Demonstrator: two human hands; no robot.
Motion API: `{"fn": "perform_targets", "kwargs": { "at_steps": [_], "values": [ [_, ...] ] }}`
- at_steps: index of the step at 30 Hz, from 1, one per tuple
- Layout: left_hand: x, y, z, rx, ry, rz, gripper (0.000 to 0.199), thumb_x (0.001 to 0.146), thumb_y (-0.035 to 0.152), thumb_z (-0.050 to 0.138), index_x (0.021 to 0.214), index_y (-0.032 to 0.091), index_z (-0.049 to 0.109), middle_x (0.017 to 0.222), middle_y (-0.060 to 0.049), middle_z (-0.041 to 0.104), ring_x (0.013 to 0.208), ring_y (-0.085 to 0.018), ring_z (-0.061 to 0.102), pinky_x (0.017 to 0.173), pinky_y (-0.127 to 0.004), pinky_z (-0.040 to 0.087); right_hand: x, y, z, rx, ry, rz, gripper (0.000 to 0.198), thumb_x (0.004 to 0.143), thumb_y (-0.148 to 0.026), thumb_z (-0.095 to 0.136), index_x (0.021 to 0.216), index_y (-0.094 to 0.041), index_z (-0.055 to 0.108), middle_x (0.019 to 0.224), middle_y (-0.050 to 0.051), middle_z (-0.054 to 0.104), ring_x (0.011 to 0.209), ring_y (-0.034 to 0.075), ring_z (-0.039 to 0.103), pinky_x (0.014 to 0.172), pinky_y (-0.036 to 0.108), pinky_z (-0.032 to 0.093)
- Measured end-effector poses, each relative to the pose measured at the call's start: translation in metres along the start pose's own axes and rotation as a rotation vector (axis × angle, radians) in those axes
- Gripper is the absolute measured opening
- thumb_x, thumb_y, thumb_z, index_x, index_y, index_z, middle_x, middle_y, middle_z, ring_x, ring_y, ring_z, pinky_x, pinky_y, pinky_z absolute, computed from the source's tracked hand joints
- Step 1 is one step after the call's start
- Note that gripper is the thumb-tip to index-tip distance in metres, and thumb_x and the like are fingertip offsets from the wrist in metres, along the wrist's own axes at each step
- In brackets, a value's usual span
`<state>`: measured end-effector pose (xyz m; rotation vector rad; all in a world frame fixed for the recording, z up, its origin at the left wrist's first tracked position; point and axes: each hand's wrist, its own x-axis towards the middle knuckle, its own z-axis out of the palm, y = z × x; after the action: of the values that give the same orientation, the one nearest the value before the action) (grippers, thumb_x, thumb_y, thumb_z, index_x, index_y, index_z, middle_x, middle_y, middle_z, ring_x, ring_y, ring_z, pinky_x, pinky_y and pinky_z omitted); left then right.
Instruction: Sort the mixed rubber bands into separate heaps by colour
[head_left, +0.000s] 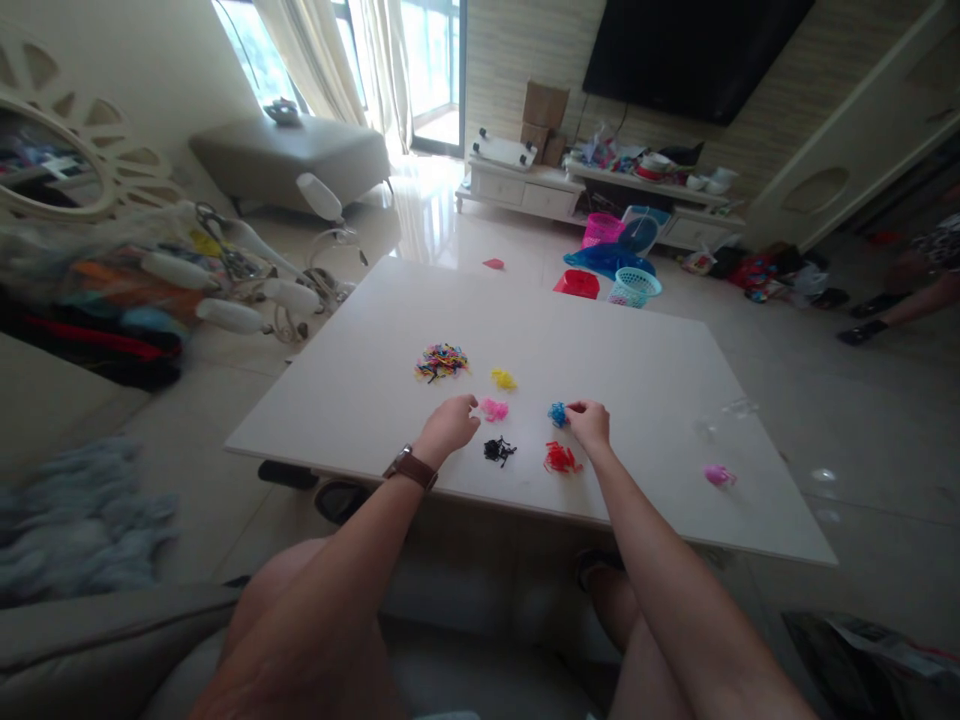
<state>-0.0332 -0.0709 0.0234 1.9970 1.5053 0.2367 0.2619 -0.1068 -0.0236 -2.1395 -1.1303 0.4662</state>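
My left hand [450, 424] is beside a small pink pile [495, 409] on the white table, thumb and forefinger apart with nothing visible between them. The fingertips of my right hand [589, 424] are pinched together at the edge of a blue pile [556, 413]; anything between them is too small to tell. The piles look like small rubber bands. Nearer to me lie a black pile [499, 450] and a red pile [561, 458]. Farther off are a yellow pile [504, 379] and a larger mixed-colour heap [442, 362].
The white table [637, 350] stretches before me. On its right lie a pink-purple item [719, 475] and clear plastic bits [739, 407]. Beyond the far edge stand a red basket [576, 283] and a light-blue basket [634, 287]. A lamp-like fixture [262, 295] stands left.
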Motion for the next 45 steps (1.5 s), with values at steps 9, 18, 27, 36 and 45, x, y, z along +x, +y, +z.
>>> {"fn": "perform_targets", "kwargs": {
  "at_steps": [9, 18, 27, 36, 45],
  "values": [
    [0.021, -0.048, -0.022, 0.11, 0.012, -0.084, 0.045, 0.082, 0.029, 0.06, 0.125, 0.013, 0.062, 0.133, -0.017, 0.064, 0.124, -0.028, 0.059, 0.102, -0.033, 0.045, -0.007, -0.024, -0.017, 0.006, -0.001, -0.091, 0.02, 0.074, -0.023, 0.059, 0.089, -0.016, 0.069, 0.09, 0.011, 0.074, 0.075, 0.02, 0.066, 0.075, 0.033, 0.051],
    [0.053, -0.058, -0.023, -0.064, 0.21, -0.232, 0.044, 0.078, 0.027, 0.063, 0.119, 0.014, 0.063, 0.12, -0.014, 0.068, 0.106, -0.025, 0.065, 0.087, -0.031, 0.05, -0.057, -0.056, -0.079, 0.006, -0.087, -0.389, 0.021, 0.08, -0.029, 0.058, 0.096, -0.018, 0.066, 0.1, 0.007, 0.068, 0.068, 0.015, 0.063, 0.071, 0.032, 0.051],
    [0.132, -0.04, -0.013, 0.254, 0.257, -0.11, 0.081, 0.071, 0.062, 0.069, 0.146, 0.041, 0.047, 0.165, -0.004, 0.022, 0.147, -0.052, 0.011, 0.109, -0.073, 0.02, -0.081, -0.063, -0.09, -0.011, -0.202, -0.45, 0.02, 0.085, -0.026, 0.056, 0.103, -0.02, 0.065, 0.101, 0.004, 0.065, 0.071, 0.014, 0.064, 0.068, 0.03, 0.052],
    [0.154, -0.069, -0.002, 0.32, 0.249, 0.038, 0.048, 0.09, 0.058, 0.045, 0.129, 0.035, 0.06, 0.147, -0.009, 0.049, 0.137, -0.042, 0.033, 0.107, -0.069, 0.023, -0.088, -0.079, -0.101, 0.018, -0.259, -0.517, 0.014, 0.088, -0.025, 0.055, 0.096, -0.022, 0.066, 0.099, 0.005, 0.065, 0.074, 0.016, 0.065, 0.07, 0.031, 0.054],
    [0.115, -0.079, -0.013, 0.375, 0.235, 0.201, 0.026, 0.092, 0.038, 0.048, 0.106, 0.024, 0.065, 0.12, -0.012, 0.06, 0.114, -0.029, 0.05, 0.094, -0.044, 0.04, -0.092, -0.086, -0.113, 0.089, -0.195, -0.561, 0.012, 0.088, -0.024, 0.057, 0.083, -0.021, 0.067, 0.09, 0.004, 0.066, 0.07, 0.016, 0.064, 0.067, 0.03, 0.053]
  ]
}}
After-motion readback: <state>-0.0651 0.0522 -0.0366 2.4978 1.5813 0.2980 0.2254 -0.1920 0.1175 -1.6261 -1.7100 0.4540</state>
